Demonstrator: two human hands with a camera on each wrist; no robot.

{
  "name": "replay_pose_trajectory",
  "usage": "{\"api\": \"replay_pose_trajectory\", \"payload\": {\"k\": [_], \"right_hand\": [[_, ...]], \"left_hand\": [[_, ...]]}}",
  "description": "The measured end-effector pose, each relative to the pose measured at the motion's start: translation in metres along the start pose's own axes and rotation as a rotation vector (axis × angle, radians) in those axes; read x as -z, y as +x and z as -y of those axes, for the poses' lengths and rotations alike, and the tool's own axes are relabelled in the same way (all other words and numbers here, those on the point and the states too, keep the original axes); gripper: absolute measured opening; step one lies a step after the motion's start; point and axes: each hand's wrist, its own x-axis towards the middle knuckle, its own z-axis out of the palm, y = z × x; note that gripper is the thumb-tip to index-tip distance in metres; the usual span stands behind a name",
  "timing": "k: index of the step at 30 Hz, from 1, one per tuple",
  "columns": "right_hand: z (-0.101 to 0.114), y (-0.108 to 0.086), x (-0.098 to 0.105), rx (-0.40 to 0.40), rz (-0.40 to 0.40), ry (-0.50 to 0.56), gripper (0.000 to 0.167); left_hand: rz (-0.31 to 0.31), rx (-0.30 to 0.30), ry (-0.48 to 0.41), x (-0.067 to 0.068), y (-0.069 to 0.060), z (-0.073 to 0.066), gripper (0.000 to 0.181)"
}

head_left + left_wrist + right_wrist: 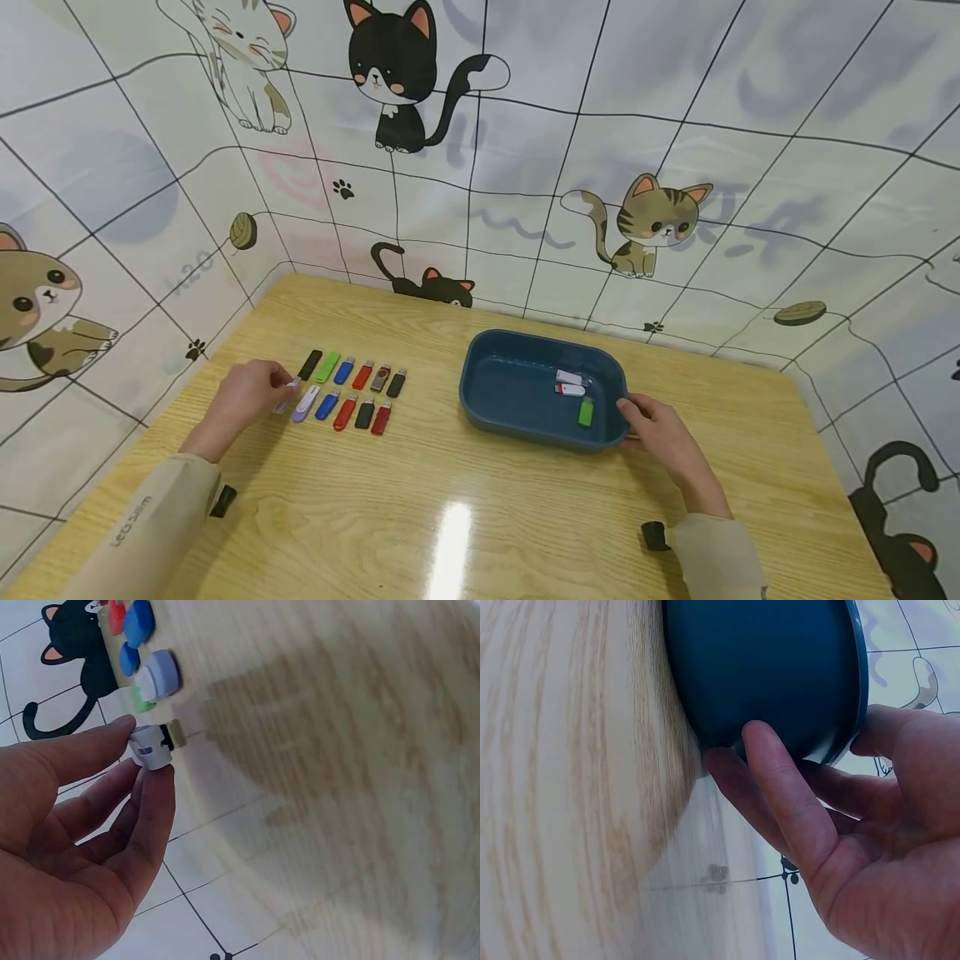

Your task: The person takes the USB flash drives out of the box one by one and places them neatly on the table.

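At the left end of two rows of USB sticks, my left hand [243, 402] pinches a white USB stick [152, 750] between thumb and fingers, its metal plug pointing outward in the left wrist view. Closest to that hand lie a white and purple USB stick [305, 404] and a black one [310, 365]. My right hand [663, 433] grips the right end of a dark blue plastic bin [517, 429], thumb at the rim and fingers against the outer wall [780, 682]. Inside the bin are two white USB sticks [570, 389] and a green one [586, 412].
Further sticks in the rows include green [327, 367], blue [327, 406], red [345, 412] and dark red [381, 418] ones. Everything stands on a wooden table [360, 508]. Cat-patterned sheets [525, 158] close off its back and sides.
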Motion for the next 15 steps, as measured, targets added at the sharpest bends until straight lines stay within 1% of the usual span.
{"api": "replay_pose_trajectory", "payload": {"k": [8,15], "right_hand": [[-0.0019,-0.0003,0.0012,0.018,0.001,-0.002,0.063],[-0.0003,-0.0006,0.0004,0.01,0.004,0.017,0.064]], "left_hand": [[-0.003,-0.036,0.049,-0.0022,0.0007,0.0052,0.022],[0.001,-0.02,0.058,-0.0057,0.002,0.01,0.022]]}}
